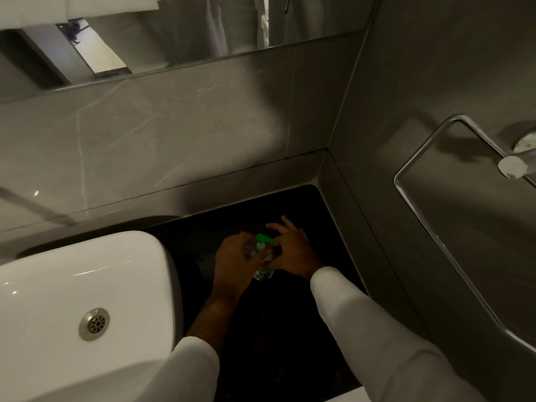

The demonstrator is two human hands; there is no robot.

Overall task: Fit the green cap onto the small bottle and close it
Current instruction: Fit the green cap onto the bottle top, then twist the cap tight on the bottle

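A small clear bottle (264, 273) with a green and white label stands over the dark countertop (203, 236). A green pump cap (264, 239) sits on its neck, nozzle pointing right. My left hand (235, 262) is wrapped around the bottle's body from the left. My right hand (291, 250) touches the cap and neck from the right, thumb and fingers near the collar, other fingers spread upward. Most of the bottle is hidden between both hands.
A white basin (72, 285) with a metal drain (94, 324) lies to the left. Grey tiled walls close in behind and on the right. A chrome towel ring (429, 227) juts from the right wall. A mirror (145, 39) hangs above.
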